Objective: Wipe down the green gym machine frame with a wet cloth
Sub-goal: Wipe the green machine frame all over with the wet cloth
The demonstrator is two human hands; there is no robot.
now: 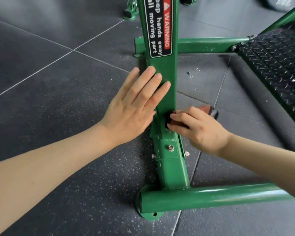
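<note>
The green machine frame (167, 97) rises from the floor through the middle of the view, with a black and red warning sticker (158, 26) on its face. My left hand (136, 103) lies flat on the frame's left side, fingers straight. My right hand (196, 128) grips a dark reddish-brown cloth (209, 110) and presses it against the frame's right edge, just above a bolted bracket (170, 148). Most of the cloth is hidden under my fingers.
A green base tube (211, 196) with a floor plate runs along the bottom. A second green crossbar (208, 45) lies behind the post. A black diamond-tread footplate (276, 65) slopes at the right. Dark speckled rubber floor tiles (58, 82) surround the machine.
</note>
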